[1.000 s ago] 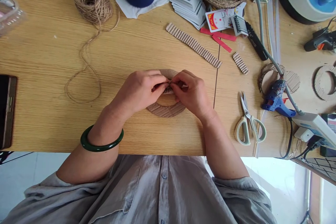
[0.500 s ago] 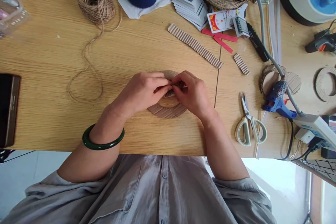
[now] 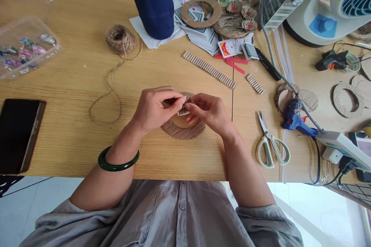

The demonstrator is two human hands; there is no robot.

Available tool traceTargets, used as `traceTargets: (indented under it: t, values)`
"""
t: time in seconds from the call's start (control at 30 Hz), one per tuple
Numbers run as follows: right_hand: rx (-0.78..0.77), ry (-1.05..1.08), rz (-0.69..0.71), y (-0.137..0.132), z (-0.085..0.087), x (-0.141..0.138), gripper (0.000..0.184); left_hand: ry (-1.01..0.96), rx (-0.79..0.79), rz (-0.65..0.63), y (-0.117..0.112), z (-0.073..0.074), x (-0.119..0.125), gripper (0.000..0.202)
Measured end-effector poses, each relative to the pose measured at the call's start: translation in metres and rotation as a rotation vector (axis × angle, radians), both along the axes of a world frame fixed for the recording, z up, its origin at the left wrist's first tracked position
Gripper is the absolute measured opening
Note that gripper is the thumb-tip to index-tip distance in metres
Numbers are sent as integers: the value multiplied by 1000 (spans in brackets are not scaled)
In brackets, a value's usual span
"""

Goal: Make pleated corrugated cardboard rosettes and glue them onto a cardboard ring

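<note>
Between my two hands is a small pleated rosette of corrugated cardboard (image 3: 184, 107), partly covered by the fingers. My left hand (image 3: 158, 108) pinches its upper left side with thumb and forefinger. On the other side, my right hand (image 3: 207, 111) grips it with the thumb and bent fingers. Below both hands a flat cardboard ring (image 3: 183, 132) lies on the table, its upper part mostly hidden. A long strip of corrugated cardboard (image 3: 209, 69) and a short corrugated piece (image 3: 255, 83) lie beyond the right hand.
Scissors (image 3: 271, 141) and a blue glue gun (image 3: 294, 115) with its cord lie to the right. Twine (image 3: 120, 39) trails at the left, near a phone (image 3: 21, 135). A navy-covered bottle (image 3: 153, 5) stands behind, beside stacked cards (image 3: 204, 40).
The view has tilted up, showing more of the table's far side. My fingers have shifted apart slightly, so the pleated rosette now shows between them.
</note>
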State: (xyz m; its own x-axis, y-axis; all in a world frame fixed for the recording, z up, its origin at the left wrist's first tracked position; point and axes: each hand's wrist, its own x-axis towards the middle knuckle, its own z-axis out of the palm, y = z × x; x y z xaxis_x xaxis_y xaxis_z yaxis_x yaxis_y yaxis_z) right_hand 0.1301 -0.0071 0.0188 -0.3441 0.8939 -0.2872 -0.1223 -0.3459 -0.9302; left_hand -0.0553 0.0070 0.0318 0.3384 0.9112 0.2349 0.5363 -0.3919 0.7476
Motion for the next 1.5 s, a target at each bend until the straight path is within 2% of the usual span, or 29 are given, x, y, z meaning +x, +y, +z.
traceTargets:
  t: [0.1,0.23,0.4,0.6,0.7,0.83,0.97,1.07,1.2,1.33,1.43,1.5]
  values:
    - [-76,92,31,1,3,3,45,-100,-44,16,-1,0,2,22]
    - [-130,106,53,1,4,6,44,-207,-81,46,-1,-2,2,20]
    - [-8,125,32,1,1,5,37,-278,-140,79,-2,-6,3,22]
    - [127,25,3,1,-3,6,35,-252,-80,148,-7,-7,8,21]
    - [136,10,27,1,-3,6,36,-273,-142,172,-7,-7,9,22]
    - [60,35,39,2,-4,4,40,-286,-131,158,-7,-6,11,21]
    - [65,-4,-103,2,-9,1,36,-437,-219,181,-9,-8,16,20]
    - [78,-24,-216,4,-10,0,33,-582,-354,177,-11,-14,19,30]
    - [111,-30,-273,4,-8,1,33,-643,-461,210,-11,-20,22,27]
    - [100,-39,-129,2,-6,1,38,-714,-498,316,-10,-20,23,22]
    - [80,-22,-14,1,-7,0,40,-714,-511,317,-9,-21,23,22]
    - [57,-20,-16,2,-9,1,38,-693,-491,316,-9,-22,22,24]
